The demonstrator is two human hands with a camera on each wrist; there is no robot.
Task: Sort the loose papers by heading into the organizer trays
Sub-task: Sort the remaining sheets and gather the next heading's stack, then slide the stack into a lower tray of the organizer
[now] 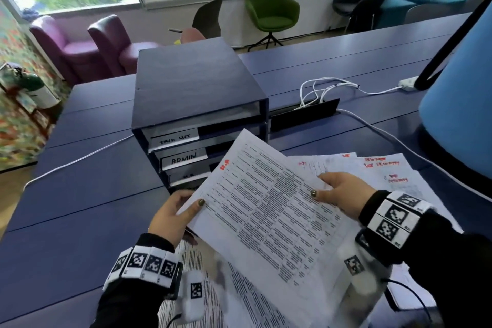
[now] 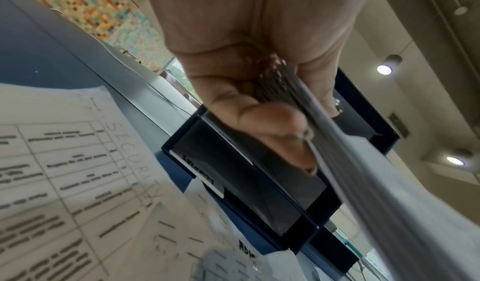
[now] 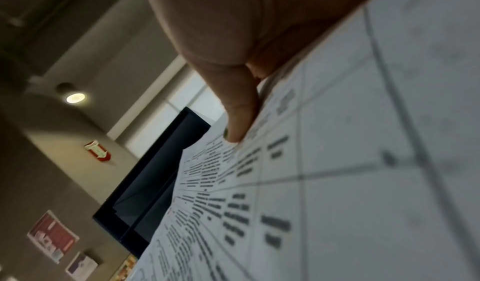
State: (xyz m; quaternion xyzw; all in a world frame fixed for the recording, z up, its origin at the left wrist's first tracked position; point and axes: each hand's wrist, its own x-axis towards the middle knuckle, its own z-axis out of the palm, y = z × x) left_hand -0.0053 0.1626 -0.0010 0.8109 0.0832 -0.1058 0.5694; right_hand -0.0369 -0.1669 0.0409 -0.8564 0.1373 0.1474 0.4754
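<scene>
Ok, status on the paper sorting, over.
Both hands, left and right, grip one sheet, raised before the organizer. More papers loose on desk. Trays unblocked.

The lowest front of the dark blue box-shaped paper organizer (image 1: 197, 82) is covered by the white printed table sheet with a red heading (image 1: 269, 210), and the label just above that covered part is too faint to be read. The sheet's red heading is blurred. The white papers with red handwriting (image 1: 383, 168) right of the organizer are partly overlapped, and their printed text is illegible.
</scene>
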